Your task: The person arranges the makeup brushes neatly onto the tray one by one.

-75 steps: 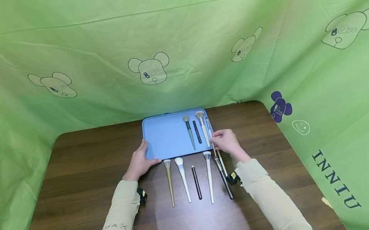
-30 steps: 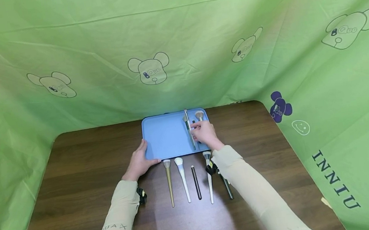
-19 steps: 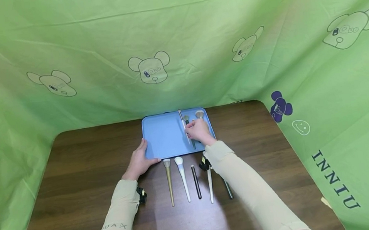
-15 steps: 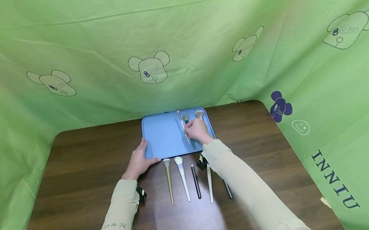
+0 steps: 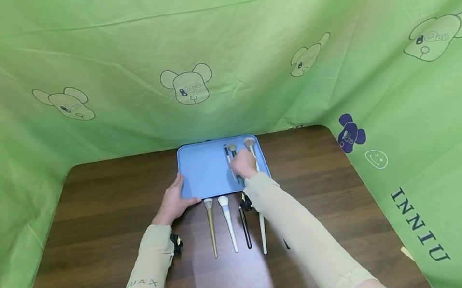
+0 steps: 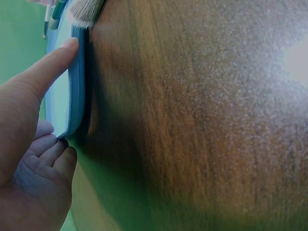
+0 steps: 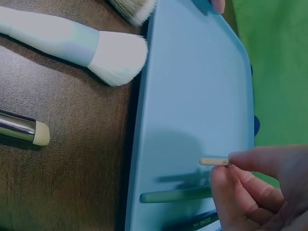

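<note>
At the front left corner of the blue tray, my left hand holds the rim, thumb on the front edge and fingers at the side. Over the tray's right half, my right hand pinches a slim makeup brush with a pale handle, just left of a green-handled brush. The right wrist view shows the slim brush's handle end between thumb and finger, its shadow on the tray below. A dark handle lies beyond the green one. A white-handled fluffy brush lies near the tray's right side.
On the wooden table before the tray lie a gold-handled brush, a white-blue brush, a short dark brush and a white brush. My right sleeve mostly hides a black handle. Green cloth encloses the table.
My right hand has carried the slim brush from the tray's right edge leftward, past the other brushes, to the left of the green one, and lowered it. My left hand has stayed put.
</note>
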### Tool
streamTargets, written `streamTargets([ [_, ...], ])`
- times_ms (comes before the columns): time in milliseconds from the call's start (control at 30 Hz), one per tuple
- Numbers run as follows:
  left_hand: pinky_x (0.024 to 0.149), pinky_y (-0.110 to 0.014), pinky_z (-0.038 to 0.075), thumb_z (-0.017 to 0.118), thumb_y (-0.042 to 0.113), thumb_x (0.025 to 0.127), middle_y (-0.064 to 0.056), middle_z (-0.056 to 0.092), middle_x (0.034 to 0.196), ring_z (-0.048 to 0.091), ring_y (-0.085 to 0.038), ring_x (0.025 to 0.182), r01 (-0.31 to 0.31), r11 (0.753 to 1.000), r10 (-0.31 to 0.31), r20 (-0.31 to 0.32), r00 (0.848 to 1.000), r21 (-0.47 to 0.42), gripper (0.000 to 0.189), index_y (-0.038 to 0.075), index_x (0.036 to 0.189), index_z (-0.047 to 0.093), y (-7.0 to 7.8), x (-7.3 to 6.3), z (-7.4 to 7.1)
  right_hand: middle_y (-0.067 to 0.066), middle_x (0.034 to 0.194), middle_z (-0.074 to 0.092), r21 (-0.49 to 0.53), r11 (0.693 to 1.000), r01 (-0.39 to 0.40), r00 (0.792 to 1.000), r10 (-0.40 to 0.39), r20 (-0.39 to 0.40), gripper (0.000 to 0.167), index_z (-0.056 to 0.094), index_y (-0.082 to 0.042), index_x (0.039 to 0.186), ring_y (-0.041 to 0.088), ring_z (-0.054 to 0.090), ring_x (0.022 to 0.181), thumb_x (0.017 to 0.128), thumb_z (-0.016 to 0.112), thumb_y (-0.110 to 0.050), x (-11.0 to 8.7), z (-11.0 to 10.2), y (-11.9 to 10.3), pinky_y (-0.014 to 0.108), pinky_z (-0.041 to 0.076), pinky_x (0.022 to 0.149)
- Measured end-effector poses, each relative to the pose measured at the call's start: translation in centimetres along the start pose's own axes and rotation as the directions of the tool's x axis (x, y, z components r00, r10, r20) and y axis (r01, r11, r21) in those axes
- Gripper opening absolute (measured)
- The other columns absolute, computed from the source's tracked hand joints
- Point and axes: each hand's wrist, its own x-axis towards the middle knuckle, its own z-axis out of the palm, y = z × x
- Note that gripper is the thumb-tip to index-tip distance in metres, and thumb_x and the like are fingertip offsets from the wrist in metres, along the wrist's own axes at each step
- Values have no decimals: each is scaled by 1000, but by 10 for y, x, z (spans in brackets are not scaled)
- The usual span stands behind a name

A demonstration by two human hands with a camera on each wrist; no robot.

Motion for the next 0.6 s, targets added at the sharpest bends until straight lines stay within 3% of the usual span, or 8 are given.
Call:
streamTargets([
  [67,118,-50,26,85,27,86,-28,13,164,19,-40,149,2,1000,-2,-1,1000,1,103,-12,156,20,0,0,0,6,63,63,-11,1000,-16,1000,16,0,28,61,-10,63,20,58,58,90,68,-10,-1,1,-2,32,51,54],
  [267,118,-49,26,85,26,86,-28,13,164,20,-40,149,2,1000,-2,-4,1000,2,102,-13,156,21,1,-2,0,12,76,66,-75,997,27,999,-28,-17,12,67,-1,81,28,66,71,90,70,-9,-5,7,-2,40,57,65],
  [433,118,-49,26,85,26,86,-28,13,164,20,-40,149,2,1000,-2,-5,1000,2,103,-12,156,20,0,-2,0,11,70,65,-159,985,62,998,-63,-4,18,68,-2,76,26,66,66,94,65,-6,-4,19,2,40,57,60],
  [600,118,-49,25,85,26,86,-28,13,164,19,-40,149,1,1000,-1,-2,1000,6,103,-12,156,20,0,-1,0,14,75,68,-215,973,78,996,-83,-18,15,71,0,80,28,68,69,93,64,-3,-4,23,1,40,58,60],
])
